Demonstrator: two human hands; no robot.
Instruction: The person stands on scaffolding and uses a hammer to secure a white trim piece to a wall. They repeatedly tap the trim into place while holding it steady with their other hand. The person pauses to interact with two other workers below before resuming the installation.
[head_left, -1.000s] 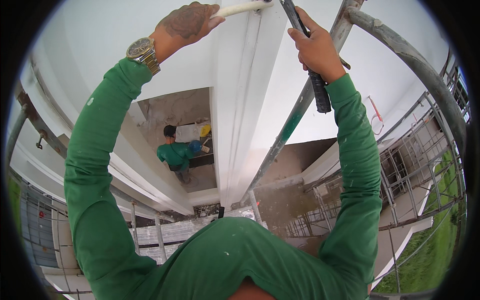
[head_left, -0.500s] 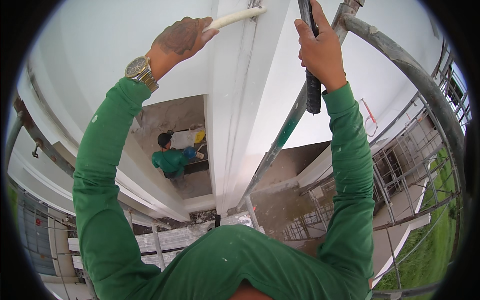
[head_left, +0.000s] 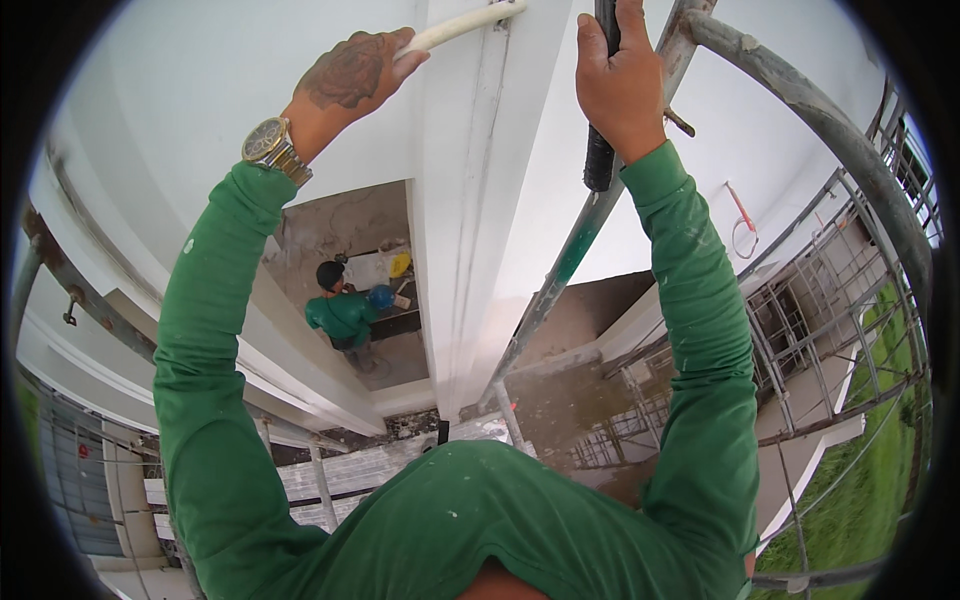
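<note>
Raised overhead, my left hand [head_left: 355, 75] grips a white tube [head_left: 462, 25], whose far end meets a dark spot on the white beam [head_left: 460, 220]; a watch is on that wrist. My right hand [head_left: 620, 85] is closed round a long black bar [head_left: 600, 170], perhaps a tool handle, held upright just in front of a grey scaffold pipe [head_left: 565, 270]. The bar's top end is out of frame. A thin dark seam runs along the beam beside the tube's end.
Scaffold tubes [head_left: 820, 95] curve around the right side and more [head_left: 80, 285] cross at left. A person in green [head_left: 340, 320] is below, beside a blue round object [head_left: 380, 296]. A red hose-like item [head_left: 742, 210] hangs at right; grass [head_left: 850, 500] shows beyond.
My left hand and tube dipped from the first frame, then rose slightly. My right hand and the black bar shifted right, then back left and a little higher.
</note>
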